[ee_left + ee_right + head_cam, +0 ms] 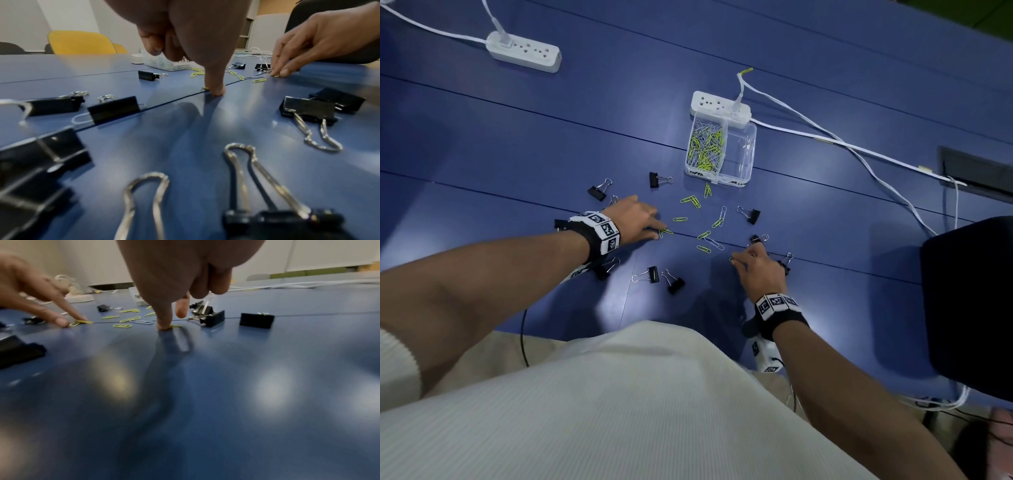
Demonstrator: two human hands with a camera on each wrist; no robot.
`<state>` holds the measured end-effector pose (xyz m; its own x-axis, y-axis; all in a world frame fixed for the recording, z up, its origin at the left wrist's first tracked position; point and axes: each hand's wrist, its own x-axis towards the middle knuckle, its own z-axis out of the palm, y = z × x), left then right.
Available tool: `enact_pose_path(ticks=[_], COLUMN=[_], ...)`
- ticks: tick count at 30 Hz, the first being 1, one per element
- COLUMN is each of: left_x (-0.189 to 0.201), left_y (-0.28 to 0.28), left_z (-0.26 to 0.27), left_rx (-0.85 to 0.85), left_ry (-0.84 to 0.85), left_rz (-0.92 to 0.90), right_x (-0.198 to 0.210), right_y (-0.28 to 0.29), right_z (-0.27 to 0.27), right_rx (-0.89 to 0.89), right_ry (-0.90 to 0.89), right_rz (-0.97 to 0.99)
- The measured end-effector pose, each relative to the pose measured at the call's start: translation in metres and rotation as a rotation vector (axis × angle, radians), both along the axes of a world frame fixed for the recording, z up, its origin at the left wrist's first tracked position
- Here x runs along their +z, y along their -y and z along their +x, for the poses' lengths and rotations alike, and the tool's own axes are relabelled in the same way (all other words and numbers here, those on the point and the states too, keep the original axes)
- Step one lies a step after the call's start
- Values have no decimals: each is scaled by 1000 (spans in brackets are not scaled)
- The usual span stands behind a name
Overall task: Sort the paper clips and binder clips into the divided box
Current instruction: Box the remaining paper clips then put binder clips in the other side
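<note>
Cream ribbed cloth fills the bottom of the head view. Past it, a blue table is seen. At 12 o'clock stands a clear plastic divided box, its left half filled with green and silver paper clips. Loose green paper clips and black binder clips are scattered before it. The left hand is pressed on a green clip at 9 o'clock.

From the left wrist, one straight fingertip is pushed down on the table seam.

From the right wrist, the right hand is seen with one finger pressed on a green clip.
</note>
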<state>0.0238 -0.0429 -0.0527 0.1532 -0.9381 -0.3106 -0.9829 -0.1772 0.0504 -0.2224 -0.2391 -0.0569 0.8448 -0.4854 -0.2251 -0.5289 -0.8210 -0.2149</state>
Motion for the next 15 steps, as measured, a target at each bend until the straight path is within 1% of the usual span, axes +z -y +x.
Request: enact_pose_path(ticks=[2,5,6,7,8,9,11,12,13,14,15], left_x=[4,4,3,3,2,1,-1,-1,-1,0,0], left_y=[3,10,12,14,15,16,18,18,17,17,18], left_z=[-5,-14,-17,-20,-22,-24,-26,-27,-27,-27,-27], left_rx=[3,-21,-21,-6,17,42,98,146,216,308,422], left_ry=[-14,24,55,77,83,80,62,43,2,-73,-183], left_rz=[-38,-44,-47,-50,-57,-61,-67,-74,-103,-148,-202], right_x=[1,-4,-7,-5,-3,1,7,11,12,14,16], right_y=[-2,-7,-8,-9,-10,-11,-9,-8,-6,-4,-2], right_z=[7,16,18,20,22,24,29,33,38,42,47], right_rx=[81,126,142,114,34,-95,-387,-512,-607,-685,-754], right_ry=[-5,-105,-83,-60,-41,-13,116,212,308,396,450], right_rz=[-88,-156,-198,-167,-92,29,301,416,522,653,801])
